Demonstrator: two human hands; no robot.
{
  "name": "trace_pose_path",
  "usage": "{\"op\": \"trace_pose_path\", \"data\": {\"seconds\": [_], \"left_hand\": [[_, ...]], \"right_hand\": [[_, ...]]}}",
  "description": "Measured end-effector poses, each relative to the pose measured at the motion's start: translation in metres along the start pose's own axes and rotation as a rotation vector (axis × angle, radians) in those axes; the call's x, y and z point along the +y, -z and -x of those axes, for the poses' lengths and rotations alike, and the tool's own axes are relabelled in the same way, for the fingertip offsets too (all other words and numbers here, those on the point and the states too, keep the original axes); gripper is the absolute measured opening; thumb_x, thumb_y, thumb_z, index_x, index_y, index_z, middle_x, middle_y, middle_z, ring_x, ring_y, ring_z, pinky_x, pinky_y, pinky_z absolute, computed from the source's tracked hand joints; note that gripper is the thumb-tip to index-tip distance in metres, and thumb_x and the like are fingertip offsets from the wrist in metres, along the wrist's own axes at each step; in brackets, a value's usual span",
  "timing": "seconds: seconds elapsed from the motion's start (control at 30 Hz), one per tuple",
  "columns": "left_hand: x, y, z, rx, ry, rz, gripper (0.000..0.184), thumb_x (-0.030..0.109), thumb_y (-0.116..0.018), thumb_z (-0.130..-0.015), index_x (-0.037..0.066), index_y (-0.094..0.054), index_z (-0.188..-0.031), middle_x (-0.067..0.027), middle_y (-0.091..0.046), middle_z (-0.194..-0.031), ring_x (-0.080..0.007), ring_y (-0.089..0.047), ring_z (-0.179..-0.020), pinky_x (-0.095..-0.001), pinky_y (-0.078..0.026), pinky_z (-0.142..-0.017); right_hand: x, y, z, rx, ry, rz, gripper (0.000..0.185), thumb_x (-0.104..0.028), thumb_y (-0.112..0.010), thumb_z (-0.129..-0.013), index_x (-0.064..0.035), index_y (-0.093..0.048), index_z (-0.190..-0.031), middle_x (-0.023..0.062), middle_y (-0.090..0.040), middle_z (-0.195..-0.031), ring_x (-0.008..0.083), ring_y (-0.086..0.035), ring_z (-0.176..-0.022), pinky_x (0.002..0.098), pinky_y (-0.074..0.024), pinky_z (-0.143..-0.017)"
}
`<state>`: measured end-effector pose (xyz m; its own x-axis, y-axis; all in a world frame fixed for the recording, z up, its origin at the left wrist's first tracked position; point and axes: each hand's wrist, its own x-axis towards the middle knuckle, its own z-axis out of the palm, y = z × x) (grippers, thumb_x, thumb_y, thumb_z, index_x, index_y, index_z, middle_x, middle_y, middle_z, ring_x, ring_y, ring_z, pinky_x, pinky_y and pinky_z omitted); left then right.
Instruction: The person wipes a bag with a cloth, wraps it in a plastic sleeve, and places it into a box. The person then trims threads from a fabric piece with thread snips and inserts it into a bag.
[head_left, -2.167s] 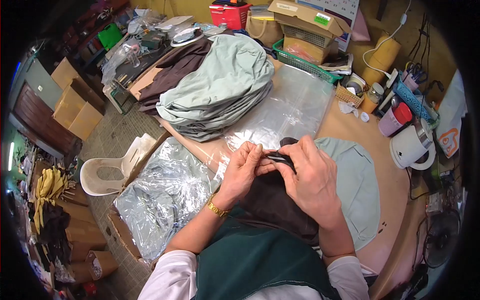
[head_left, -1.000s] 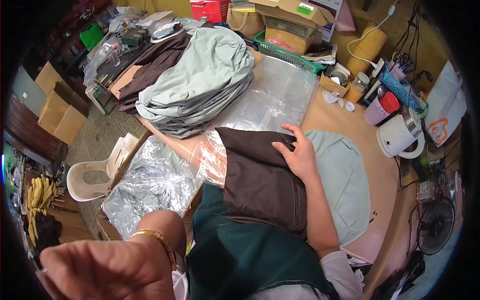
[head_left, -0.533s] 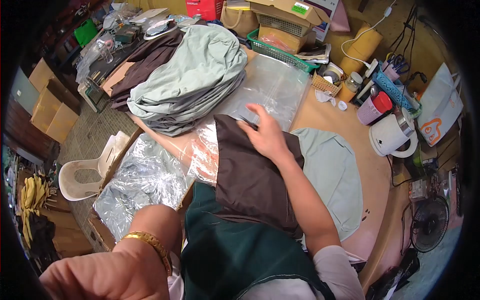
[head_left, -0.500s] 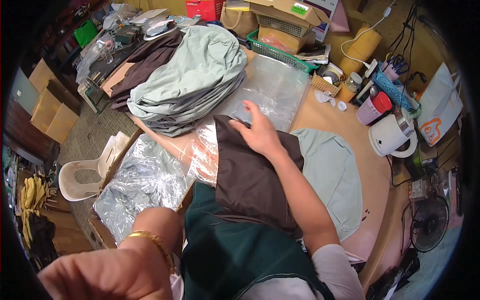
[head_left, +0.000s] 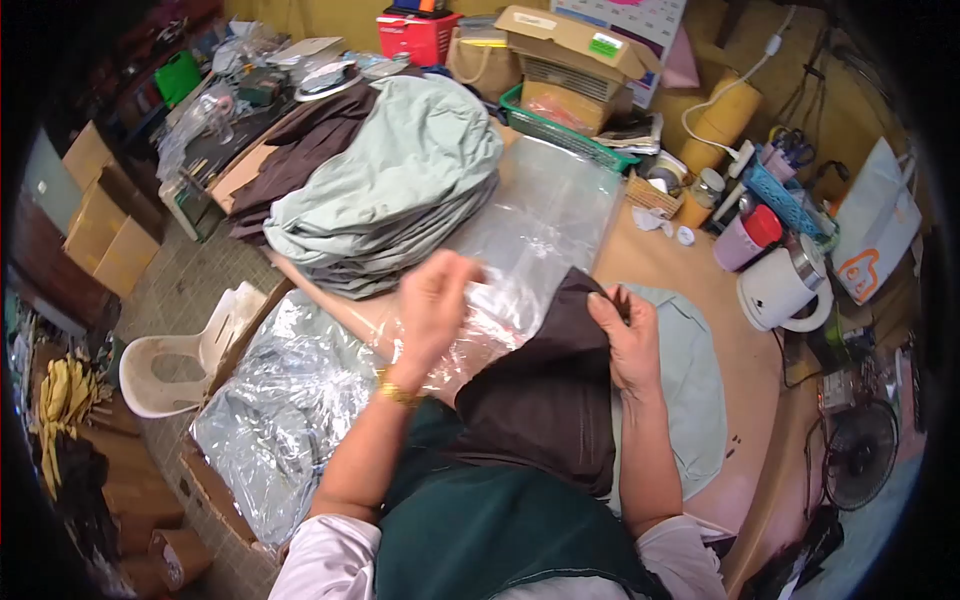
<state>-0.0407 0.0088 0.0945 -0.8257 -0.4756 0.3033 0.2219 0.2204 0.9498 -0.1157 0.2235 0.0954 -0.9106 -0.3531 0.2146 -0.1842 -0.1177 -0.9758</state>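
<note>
Dark brown cloth [head_left: 535, 405] lies over the table's near edge and the green apron, with its upper edge raised. My right hand [head_left: 632, 335] pinches that upper edge at the right. My left hand [head_left: 437, 300], with a gold bracelet at the wrist, is raised left of the cloth, above the clear plastic; its fingers are curled and blurred, and anything in them is too small to make out. Pale green cloth [head_left: 690, 390] lies flat to the right, partly behind my right forearm. Clear plastic sheets [head_left: 560, 190] lie beyond the hands.
A pile of pale green cloth [head_left: 400, 170] stands at the back left. A plastic-wrapped bundle [head_left: 285, 400] fills a carton at the left, beside a white chair [head_left: 165, 375]. A green basket [head_left: 570, 140], a white kettle [head_left: 780, 290] and a fan [head_left: 860, 455] are farther right.
My left hand has come up from the lower left to beside the brown cloth. My right hand has moved right and taken hold of the cloth's edge, which is now lifted and folded.
</note>
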Motion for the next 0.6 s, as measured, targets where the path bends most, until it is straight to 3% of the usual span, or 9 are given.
{"op": "trace_pose_path", "data": {"seconds": [0.17,0.2,0.23,0.27,0.3,0.33,0.37,0.47,0.6], "left_hand": [[-0.011,0.026,-0.015,-0.131,-0.129,0.102,0.019,0.015,-0.054,-0.095,0.003,-0.061,-0.108,-0.0040,-0.062,-0.090,-0.0122,-0.057,-0.079,-0.0251,-0.045,-0.072],[0.009,0.009,-0.007,-0.132,-0.236,-0.009,0.032,0.015,-0.057,-0.092,0.003,-0.057,-0.122,-0.0072,-0.062,-0.103,-0.0164,-0.059,-0.089,-0.0280,-0.046,-0.080],[0.023,-0.004,0.003,-0.273,-0.170,-0.004,0.054,0.032,-0.053,-0.096,0.005,-0.041,-0.141,-0.0098,-0.053,-0.126,-0.0201,-0.055,-0.106,-0.0305,-0.044,-0.090],[0.030,-0.018,0.010,-0.346,-0.154,-0.038,0.065,0.027,-0.065,-0.089,0.006,-0.037,-0.144,-0.0105,-0.052,-0.128,-0.0188,-0.055,-0.106,-0.0298,-0.046,-0.087],[0.038,-0.029,0.017,-0.451,-0.135,0.008,0.069,0.022,-0.074,-0.083,0.007,-0.041,-0.142,-0.0109,-0.056,-0.121,-0.0170,-0.056,-0.100,-0.0289,-0.047,-0.083],[0.047,-0.035,0.017,-0.539,-0.018,-0.106,0.050,0.019,-0.075,-0.083,0.002,-0.057,-0.127,-0.0073,-0.064,-0.103,-0.0124,-0.058,-0.084,-0.0256,-0.049,-0.075],[0.045,-0.035,0.018,-0.540,-0.020,-0.108,0.050,0.019,-0.075,-0.083,0.002,-0.057,-0.127,-0.0073,-0.064,-0.103,-0.0124,-0.058,-0.084,-0.0256,-0.049,-0.075],[0.042,-0.031,0.015,-0.557,0.136,-0.018,0.013,0.013,-0.070,-0.089,-0.001,-0.071,-0.089,0.0018,-0.066,-0.072,-0.0039,-0.055,-0.064,-0.0194,-0.045,-0.060],[0.052,-0.010,0.010,-0.709,0.204,-0.148,0.017,0.013,-0.068,-0.090,-0.004,-0.069,-0.087,-0.0003,-0.066,-0.070,-0.0041,-0.057,-0.064,-0.0218,-0.046,-0.059]], "right_hand": [[0.005,0.023,0.015,0.022,0.004,-0.085,0.033,-0.022,-0.067,-0.092,-0.0090,-0.050,-0.067,-0.0108,-0.041,-0.065,0.0015,-0.031,-0.062,0.0231,-0.0241,-0.054],[0.002,0.019,0.018,-0.002,0.003,-0.084,0.034,-0.022,-0.067,-0.092,-0.0088,-0.050,-0.067,-0.0108,-0.040,-0.065,0.0016,-0.031,-0.062,0.0232,-0.0235,-0.054],[-0.001,0.016,0.020,-0.031,0.004,-0.085,0.034,-0.023,-0.067,-0.092,-0.0086,-0.051,-0.067,-0.0108,-0.040,-0.064,0.0016,-0.030,-0.061,0.0232,-0.0228,-0.054],[-0.005,0.012,0.021,-0.036,0.033,-0.052,0.034,-0.023,-0.067,-0.093,-0.0077,-0.050,-0.067,-0.0107,-0.039,-0.063,0.0017,-0.030,-0.061,0.0232,-0.0231,-0.053],[-0.010,0.008,0.022,-0.040,0.032,-0.057,0.034,-0.023,-0.067,-0.093,-0.0077,-0.050,-0.067,-0.0107,-0.039,-0.063,0.0017,-0.030,-0.061,0.0232,-0.0231,-0.053],[-0.015,0.006,0.025,-0.022,0.048,-0.039,0.035,-0.023,-0.067,-0.093,-0.0071,-0.050,-0.067,-0.0106,-0.039,-0.063,0.0016,-0.030,-0.061,0.0233,-0.0233,-0.053],[-0.018,0.005,0.026,-0.002,0.067,-0.020,0.035,-0.022,-0.067,-0.093,-0.0065,-0.050,-0.067,-0.0105,-0.039,-0.063,0.0016,-0.030,-0.061,0.0234,-0.0236,-0.053],[-0.019,0.022,0.030,-0.018,0.073,0.076,0.034,-0.020,-0.066,-0.093,-0.0052,-0.050,-0.067,-0.0100,-0.041,-0.063,0.0016,-0.031,-0.062,0.0234,-0.0247,-0.053],[-0.009,0.034,0.032,0.020,0.086,-0.014,0.034,-0.019,-0.066,-0.093,-0.0044,-0.050,-0.068,-0.0098,-0.042,-0.064,0.0018,-0.032,-0.062,0.0231,-0.0252,-0.053]]}}
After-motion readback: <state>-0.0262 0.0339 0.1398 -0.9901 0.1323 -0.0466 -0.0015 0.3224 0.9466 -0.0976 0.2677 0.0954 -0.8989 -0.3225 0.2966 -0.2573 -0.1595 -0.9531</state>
